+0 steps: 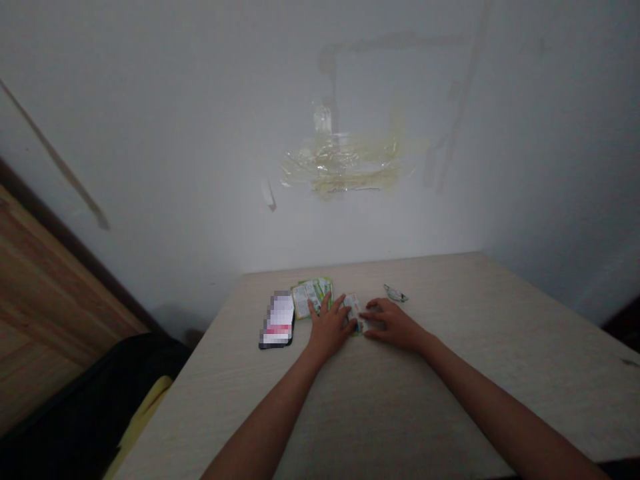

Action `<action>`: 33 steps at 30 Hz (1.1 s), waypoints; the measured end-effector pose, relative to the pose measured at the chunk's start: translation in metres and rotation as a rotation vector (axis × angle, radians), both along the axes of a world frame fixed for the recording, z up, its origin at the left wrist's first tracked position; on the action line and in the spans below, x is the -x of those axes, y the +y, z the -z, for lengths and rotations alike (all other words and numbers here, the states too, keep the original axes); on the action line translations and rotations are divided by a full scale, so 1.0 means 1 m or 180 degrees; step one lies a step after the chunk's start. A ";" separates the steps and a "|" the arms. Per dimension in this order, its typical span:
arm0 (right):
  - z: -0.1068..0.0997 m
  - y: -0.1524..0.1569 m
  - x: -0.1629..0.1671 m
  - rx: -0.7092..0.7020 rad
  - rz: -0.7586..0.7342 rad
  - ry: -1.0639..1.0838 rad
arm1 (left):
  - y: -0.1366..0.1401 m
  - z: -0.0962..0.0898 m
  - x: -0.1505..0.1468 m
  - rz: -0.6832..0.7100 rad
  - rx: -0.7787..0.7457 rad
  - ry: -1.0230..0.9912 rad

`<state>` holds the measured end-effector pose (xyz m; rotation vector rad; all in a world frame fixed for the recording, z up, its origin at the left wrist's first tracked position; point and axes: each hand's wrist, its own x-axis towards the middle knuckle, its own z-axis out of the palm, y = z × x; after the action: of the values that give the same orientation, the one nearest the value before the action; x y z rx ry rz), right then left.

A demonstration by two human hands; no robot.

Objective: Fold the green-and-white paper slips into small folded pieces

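My left hand (331, 325) lies with fingers spread over the table, its fingertips reaching onto a fanned group of green-edged printed cards (306, 298). Between my two hands is another printed card (353, 305), pale with some colour at its lower end. My left thumb side touches or covers part of that card. My right hand (393, 323) rests at the card's right edge, fingers apart and slightly bent. Whether its fingertips press on the card I cannot tell. Left of the fanned cards lies a phone (279, 321) with a lit, blurred screen.
A small crumpled clear wrapper (395, 293) lies beyond my right hand. The pale wooden table (380, 413) meets a wall (190, 133) bearing old yellowed tape (350, 163). At lower left are a dark bag-like item (105, 393), yellow cloth (143, 420) and a wooden panel (35, 300).
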<state>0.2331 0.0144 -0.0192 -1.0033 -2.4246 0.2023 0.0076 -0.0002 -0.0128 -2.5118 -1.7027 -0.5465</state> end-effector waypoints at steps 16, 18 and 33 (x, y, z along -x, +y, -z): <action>0.003 0.003 -0.005 0.0084 -0.0040 0.0267 | -0.001 -0.005 0.004 0.0410 0.0196 -0.0232; 0.004 0.004 -0.005 0.0075 -0.0055 0.0294 | 0.000 -0.004 0.003 0.0401 0.0199 -0.0250; 0.008 0.006 -0.005 0.0076 -0.0057 0.0464 | 0.004 0.001 0.004 0.0436 0.0129 -0.0403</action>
<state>0.2379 0.0201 -0.0275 -0.9437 -2.3048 0.3008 0.0039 0.0039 -0.0142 -2.6913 -1.6038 -0.7022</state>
